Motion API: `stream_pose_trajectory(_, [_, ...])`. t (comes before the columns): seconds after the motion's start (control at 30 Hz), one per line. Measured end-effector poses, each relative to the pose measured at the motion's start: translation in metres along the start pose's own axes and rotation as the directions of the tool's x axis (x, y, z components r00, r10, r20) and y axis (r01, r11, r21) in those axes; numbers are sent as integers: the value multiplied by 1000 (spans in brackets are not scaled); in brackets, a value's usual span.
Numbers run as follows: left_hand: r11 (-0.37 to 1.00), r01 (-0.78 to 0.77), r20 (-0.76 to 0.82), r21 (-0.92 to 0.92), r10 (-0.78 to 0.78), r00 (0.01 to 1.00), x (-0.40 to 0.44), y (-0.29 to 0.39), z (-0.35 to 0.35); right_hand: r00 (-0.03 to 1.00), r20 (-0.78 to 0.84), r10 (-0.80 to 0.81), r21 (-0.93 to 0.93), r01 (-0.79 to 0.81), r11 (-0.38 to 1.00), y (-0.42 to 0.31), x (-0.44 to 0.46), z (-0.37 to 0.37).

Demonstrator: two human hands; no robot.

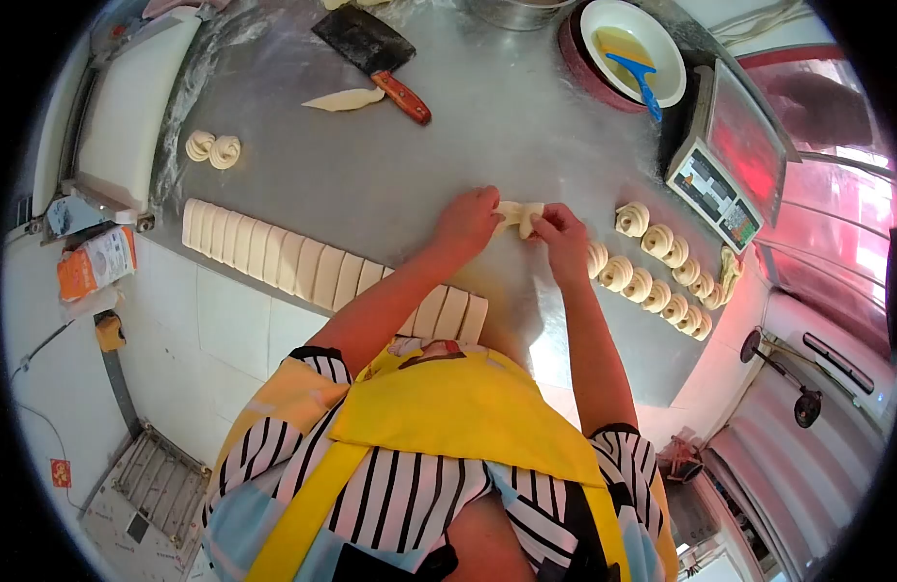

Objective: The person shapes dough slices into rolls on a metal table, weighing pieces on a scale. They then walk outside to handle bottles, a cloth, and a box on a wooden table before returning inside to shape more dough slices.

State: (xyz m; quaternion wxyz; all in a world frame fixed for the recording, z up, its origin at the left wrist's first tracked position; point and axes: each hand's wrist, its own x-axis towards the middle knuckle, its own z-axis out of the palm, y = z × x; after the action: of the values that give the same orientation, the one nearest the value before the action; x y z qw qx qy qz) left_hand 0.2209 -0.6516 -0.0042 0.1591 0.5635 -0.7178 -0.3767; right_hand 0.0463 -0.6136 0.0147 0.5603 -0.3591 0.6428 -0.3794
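Note:
A short piece of dough (514, 217) is stretched between my two hands, just over the metal table. My left hand (471, 225) pinches its left end, and my right hand (562, 237) grips the right end between thumb and fingers. Below my left forearm runs a long row of cut dough strips (293, 262), partly covered by that arm. Two rows of coiled dough rolls (652, 264) sit to the right of my right hand.
A cleaver (376, 58) with a wooden handle lies at the back beside a pointed dough scrap (344, 100). A white bowl (673, 48) holds yellowish liquid and a blue brush (642, 80). At the right edge stands a scale (715, 194). Two coiled rolls (214, 149) rest at the left.

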Motion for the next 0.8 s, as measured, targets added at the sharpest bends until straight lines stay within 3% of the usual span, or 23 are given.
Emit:
stream_pose_trajectory(0.07, [1000, -24, 1, -5, 24, 1000, -2, -10, 11, 997, 76, -9, -169, 21, 985, 1, 2, 8])
stream_pose_trajectory(0.1, [999, -37, -3, -5, 37, 999, -1, -10, 9, 989, 122, -80, -219, 106, 970, 1, 2, 12])
stream_pose_trajectory(0.17, [963, 64, 69, -261, -48, 997, -1, -16, -2, 951, 223, -214, -302, 277, 912, 2, 1, 17])
stream_pose_trajectory(0.3, [763, 203, 151, -613, -139, 979, 0, -38, -7, 935, 275, -224, -498, 338, 799, -1, 0, 18])
stream_pose_trajectory(0.4, [832, 78, 38, -550, -68, 997, -2, -28, -4, 917, 302, -260, -606, 395, 690, -6, -6, 29])
stream_pose_trajectory(0.5, [964, 150, 108, -220, -128, 986, 4, -27, -4, 909, 308, -279, -607, 414, 678, 2, -2, 27])
stream_pose_trajectory(0.6, [978, 204, 124, -45, -197, 973, 4, -12, -17, 920, 286, -267, -539, 385, 749, 0, -2, 22])
stream_pose_trajectory(0.67, [983, 15, -44, -185, -23, 999, 8, -11, -17, 960, 211, -184, -489, 266, 831, -18, -2, 20])
stream_pose_trajectory(0.7, [967, -82, -125, -243, 52, 991, 5, -11, -15, 955, 220, -199, -530, 288, 798, -15, -1, 20])
stream_pose_trajectory(0.8, [979, -185, -30, -81, 183, 983, 3, -18, -1, 934, 256, -249, -616, 356, 702, -4, 9, 16])
